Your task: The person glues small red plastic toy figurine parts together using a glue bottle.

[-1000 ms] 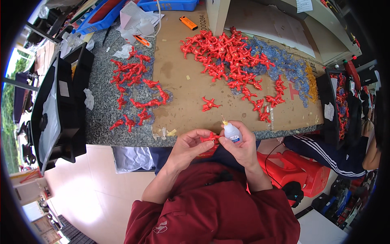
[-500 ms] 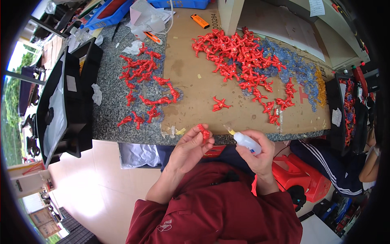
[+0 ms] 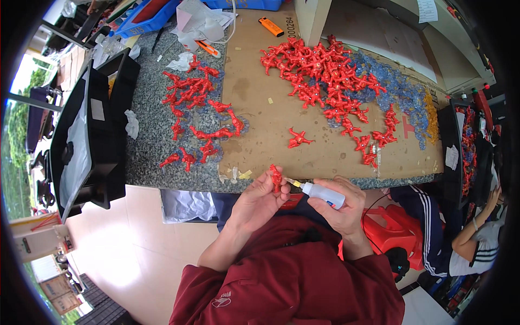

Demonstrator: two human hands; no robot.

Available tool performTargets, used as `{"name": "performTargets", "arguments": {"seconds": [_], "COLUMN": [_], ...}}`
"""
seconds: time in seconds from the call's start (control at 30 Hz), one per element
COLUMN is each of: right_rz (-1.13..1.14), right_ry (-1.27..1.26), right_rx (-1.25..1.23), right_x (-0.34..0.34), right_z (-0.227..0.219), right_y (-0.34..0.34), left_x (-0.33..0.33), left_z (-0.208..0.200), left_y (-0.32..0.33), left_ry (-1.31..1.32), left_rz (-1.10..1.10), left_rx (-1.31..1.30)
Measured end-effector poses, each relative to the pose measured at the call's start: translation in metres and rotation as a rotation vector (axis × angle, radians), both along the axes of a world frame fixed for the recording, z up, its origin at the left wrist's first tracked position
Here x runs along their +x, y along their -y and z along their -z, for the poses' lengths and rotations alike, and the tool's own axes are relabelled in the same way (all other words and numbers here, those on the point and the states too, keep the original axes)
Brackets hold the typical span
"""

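Observation:
Near the front edge of the table, my left hand (image 3: 257,201) pinches a small red plastic figure (image 3: 275,177) upright between thumb and fingers. Wrapped in my right hand (image 3: 346,208) is a white squeeze bottle (image 3: 324,195) with a yellowish nozzle, lying nearly level. Its tip points left and is at the red figure; whether they touch I cannot tell. A single red figure (image 3: 299,138) lies alone on the cardboard (image 3: 249,157) beyond my hands. A big heap of red figures (image 3: 319,67) is at the back right, and a smaller group (image 3: 189,89) sits on the left.
Clear bluish pieces (image 3: 401,86) and yellow pieces (image 3: 431,116) are spread at the right. An orange box cutter (image 3: 208,49) and an orange lighter-like item (image 3: 271,27) lie at the back. Black bins (image 3: 92,141) stand left. Another person's arm (image 3: 476,222) shows at far right.
My right hand has tilted the bottle flatter and brought its nozzle left to the red figure. My left hand has turned the figure more upright. The person at the right has moved further into view.

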State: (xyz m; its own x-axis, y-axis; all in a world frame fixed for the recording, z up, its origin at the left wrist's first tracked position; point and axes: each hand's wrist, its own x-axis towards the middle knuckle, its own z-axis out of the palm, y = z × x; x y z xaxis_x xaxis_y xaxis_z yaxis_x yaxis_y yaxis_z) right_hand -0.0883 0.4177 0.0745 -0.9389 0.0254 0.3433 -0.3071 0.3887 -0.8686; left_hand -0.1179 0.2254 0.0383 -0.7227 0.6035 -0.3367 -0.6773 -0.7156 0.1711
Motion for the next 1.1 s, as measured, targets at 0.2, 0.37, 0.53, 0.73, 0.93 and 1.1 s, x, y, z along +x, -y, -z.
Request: {"name": "performTargets", "arguments": {"seconds": [0.2,0.37,0.53,0.73,0.93,1.1], "right_rz": [-0.009,0.019,-0.028,-0.04,-0.011,-0.016], "right_ry": [-0.013,0.036,0.045,0.042,0.054,0.045], "right_rx": [-0.012,-0.049,-0.003,-0.001,-0.034,-0.027], "right_x": [-0.002,0.001,-0.001,-0.002,0.001,-0.001], "right_z": [0.002,-0.003,-0.008,-0.006,-0.005,-0.002], "right_y": [0.001,-0.001,-0.002,-0.001,-0.005,-0.004], "left_x": [0.0,0.0,0.0,0.0,-0.001,0.0], "left_z": [-0.001,0.002,0.002,0.005,0.004,0.003], "left_y": [-0.001,-0.001,-0.002,-0.001,-0.001,-0.003], "left_ry": [-0.018,-0.005,-0.032,-0.048,-0.062,-0.041], "left_rz": [0.025,0.033,0.029,0.041,0.048,0.044], "left_rx": [-0.001,-0.019,-0.005,-0.042,-0.046,-0.031]}}
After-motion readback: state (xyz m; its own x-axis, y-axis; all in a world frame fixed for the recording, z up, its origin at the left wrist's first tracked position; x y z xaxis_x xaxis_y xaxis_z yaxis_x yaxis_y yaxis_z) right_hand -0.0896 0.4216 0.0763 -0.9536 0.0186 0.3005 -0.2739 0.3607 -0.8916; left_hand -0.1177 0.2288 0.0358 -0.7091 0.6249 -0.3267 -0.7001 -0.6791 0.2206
